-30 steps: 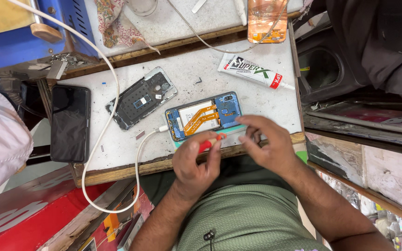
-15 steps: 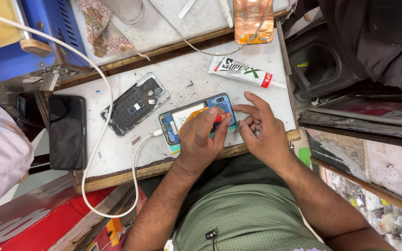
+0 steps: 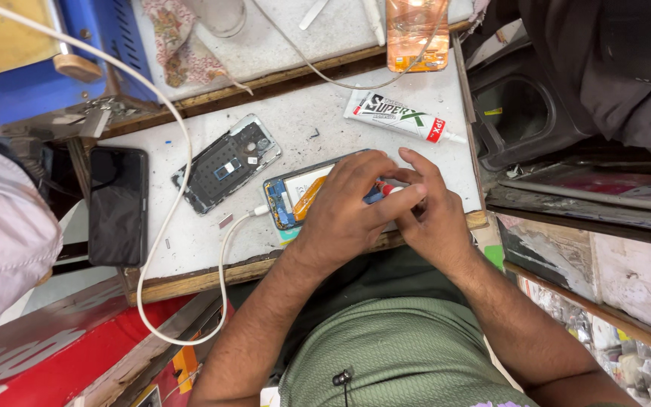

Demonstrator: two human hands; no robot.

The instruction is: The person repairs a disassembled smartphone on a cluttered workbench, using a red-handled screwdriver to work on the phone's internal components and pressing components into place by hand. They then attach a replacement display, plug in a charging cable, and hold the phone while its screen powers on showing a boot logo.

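Gripping a red-tipped tool, left hand lies along the opened phone, while right hand steadies its right end, fingers curled.

Two bare forearms, no sleeves, green ribbed knit shirt, small black clip with thin cord at chest

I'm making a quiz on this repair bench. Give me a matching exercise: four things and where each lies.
Things:
1. opened phone
2. glue tube
3. back cover
4. black phone

Places:
A. off the board's left edge
B. under both hands
C. far side of the board, right
D. middle of the board, left of the hands

Pairs: 1-B, 2-C, 3-D, 4-A
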